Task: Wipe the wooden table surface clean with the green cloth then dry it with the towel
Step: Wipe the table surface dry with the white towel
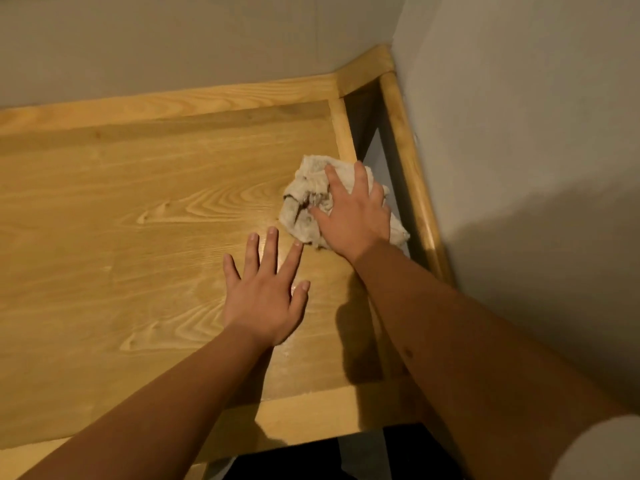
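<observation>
The wooden table (121, 209) fills most of the view, light grain with a raised rim. A crumpled off-white towel (304, 199) with a dark stain lies near the table's right edge. My right hand (353, 216) presses down on the towel with fingers spread over it. My left hand (266, 292) lies flat on the bare wood just in front of the towel, fingers apart, holding nothing. No green cloth is in view.
Grey walls (519, 133) close in behind and to the right of the table. A rounded wooden rail (412, 174) runs along the right side, with a gap between it and the table rim. The front edge of the table (311, 414) is near my body.
</observation>
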Tool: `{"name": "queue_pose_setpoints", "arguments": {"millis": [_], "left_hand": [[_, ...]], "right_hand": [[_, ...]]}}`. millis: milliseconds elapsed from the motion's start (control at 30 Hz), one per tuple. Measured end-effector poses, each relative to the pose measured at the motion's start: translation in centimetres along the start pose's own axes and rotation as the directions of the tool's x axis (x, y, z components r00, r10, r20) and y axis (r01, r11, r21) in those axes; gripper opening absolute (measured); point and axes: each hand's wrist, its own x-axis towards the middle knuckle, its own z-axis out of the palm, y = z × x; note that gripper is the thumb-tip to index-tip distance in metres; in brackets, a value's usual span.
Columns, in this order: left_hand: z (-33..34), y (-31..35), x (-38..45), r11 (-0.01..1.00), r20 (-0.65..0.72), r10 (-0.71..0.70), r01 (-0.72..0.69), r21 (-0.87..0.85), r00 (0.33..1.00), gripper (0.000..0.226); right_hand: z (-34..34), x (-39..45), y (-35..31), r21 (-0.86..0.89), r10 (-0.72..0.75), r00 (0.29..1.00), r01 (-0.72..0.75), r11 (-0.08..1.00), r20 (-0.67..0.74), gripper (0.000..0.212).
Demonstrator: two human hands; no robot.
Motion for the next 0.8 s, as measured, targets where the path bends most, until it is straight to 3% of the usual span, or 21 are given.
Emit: {"name": "queue_pose_setpoints", "arguments": {"millis": [200,367,800], "left_hand": [[0.3,-0.2,0.1,1.000,-0.025,0.013,-0.013,0.017,1.000,0.067],[0.2,-0.1,0.1,1.000,-0.037,0.023,-0.022,0.019,0.999,0.068],[0.5,-0.5,0.4,0.999,-0.045,0.041,-0.042,-0.021,0.998,0.069]], "right_hand": [[-0.7,9.0,-1.7,0.027,-0.006,1.000,0.005,1.000,0.027,0.076],[-1.0,13.3,-2.7,-0.092,-0.077,0.997,0.077,0.993,-0.002,0.075],[-1.8,18.5,-4.0,-0.238,-0.150,0.988,0.138,0.961,-0.030,0.078]]}}
